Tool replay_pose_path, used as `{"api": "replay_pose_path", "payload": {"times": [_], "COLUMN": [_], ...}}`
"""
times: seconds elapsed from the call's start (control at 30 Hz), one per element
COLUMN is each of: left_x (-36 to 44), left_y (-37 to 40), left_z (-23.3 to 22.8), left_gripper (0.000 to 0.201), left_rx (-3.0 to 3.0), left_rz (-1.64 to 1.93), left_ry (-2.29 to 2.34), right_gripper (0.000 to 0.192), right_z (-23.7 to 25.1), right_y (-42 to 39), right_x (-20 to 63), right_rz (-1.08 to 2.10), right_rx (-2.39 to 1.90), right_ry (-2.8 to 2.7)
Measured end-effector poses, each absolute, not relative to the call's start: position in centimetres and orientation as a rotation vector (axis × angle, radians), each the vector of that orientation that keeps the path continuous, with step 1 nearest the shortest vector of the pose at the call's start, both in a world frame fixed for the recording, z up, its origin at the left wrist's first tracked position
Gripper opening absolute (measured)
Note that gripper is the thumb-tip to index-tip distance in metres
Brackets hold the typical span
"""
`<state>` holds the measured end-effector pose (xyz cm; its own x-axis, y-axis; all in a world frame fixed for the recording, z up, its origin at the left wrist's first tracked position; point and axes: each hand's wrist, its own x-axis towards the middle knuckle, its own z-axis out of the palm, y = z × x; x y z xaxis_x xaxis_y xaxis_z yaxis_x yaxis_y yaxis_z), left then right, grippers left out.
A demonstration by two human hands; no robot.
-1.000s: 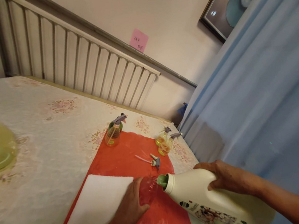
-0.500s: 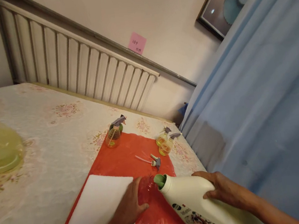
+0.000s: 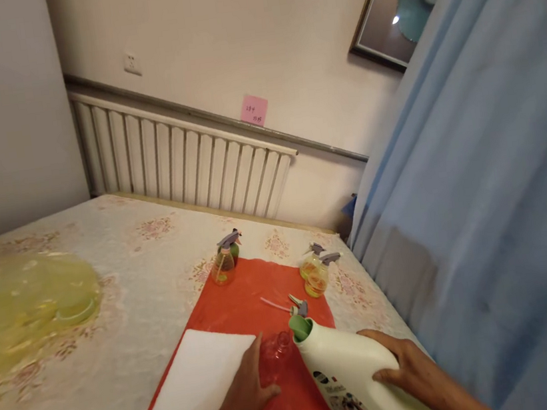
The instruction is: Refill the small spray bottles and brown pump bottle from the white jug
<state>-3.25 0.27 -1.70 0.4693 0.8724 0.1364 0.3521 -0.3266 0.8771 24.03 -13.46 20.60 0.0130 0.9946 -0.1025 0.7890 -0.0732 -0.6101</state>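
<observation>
Through the head camera, I see the right hand point(image 3: 406, 364) gripping a large cream plastic jug point(image 3: 348, 366), thumb and fingers wrapped on its upper side. The jug is tipped so its green plastic spout point(image 3: 299, 326) sits just beside the neck of a small clear bottle point(image 3: 281, 346), whose body is hard to make out over the shiny red plastic sheet point(image 3: 255, 291) on the floral-covered bench point(image 3: 151, 315). The left hand point(image 3: 247, 384) is at the bottle's side, thumb and forefinger spread apart; I can't judge whether they press on it.

To handle this well, I'd want the left hand bracing the bottle firmly low on its body, clear of the spout. I'd align the spout over the narrow neck before tilting further, then raise the jug's base slowly: a heavy-looking jug could surge or knock the bottle over. I can't make out any stream. I'd also mind the loose grey-and-green spray head with a pink tube point(image 3: 300, 308), just behind the spout, where drips could land.
</observation>
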Motion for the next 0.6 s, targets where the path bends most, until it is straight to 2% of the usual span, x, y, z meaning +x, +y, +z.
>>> {"api": "replay_pose_path", "payload": {"times": [0.13, 0.37, 0.6], "left_x": [-4.5, -7.8, -9.4], "left_y": [-0.2, 0.8, 1.8], "left_z": [-2.6, -5.2, -5.2], "left_gripper": [0.091, 0.049, 0.039], "left_rx": [1.988, 2.235, 2.52], "left_rz": [0.827, 0.917, 0.854], "left_ry": [1.023, 1.35, 1.5], "right_gripper": [0.051, 0.032, 0.029], "right_z": [21.4, 22.1, 20.4], "right_y": [-13.9, -14.8, -16.9], "right_x": [24.2, 24.0, 24.3], "right_rz": [0.679, 0.576, 0.347], "right_rx": [-1.884, -1.791, -1.775], "right_ry": [-1.797, -1.736, -1.721]}}
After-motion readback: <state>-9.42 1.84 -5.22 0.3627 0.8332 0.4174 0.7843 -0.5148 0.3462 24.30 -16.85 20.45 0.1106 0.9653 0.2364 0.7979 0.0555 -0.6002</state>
